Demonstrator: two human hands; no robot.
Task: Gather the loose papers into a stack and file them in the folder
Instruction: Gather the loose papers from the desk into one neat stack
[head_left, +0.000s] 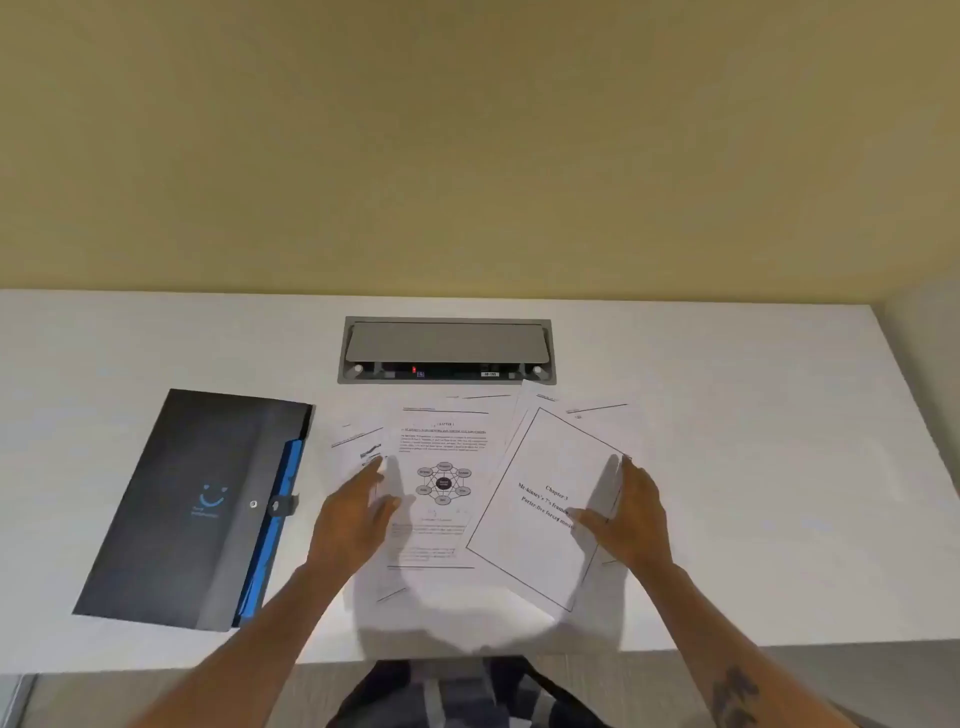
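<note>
White desk (727, 364) is strewn with papers (447, 499), flanked by both hands. Left hand (358, 519) and right hand (628, 514) are laid flat, fingers loosely spread; folder (197, 504) lies left, nearer the left hand

Loose papers (447, 488) lie fanned and overlapping on the white table (753, 426), just in front of a grey cable hatch (447, 345). The left hand (353, 519) and the right hand (631, 512) rest flat, fingers spread, on the sheets' outer edges. A dark folder (192, 504) with blue dividers lies closed to the left.
</note>
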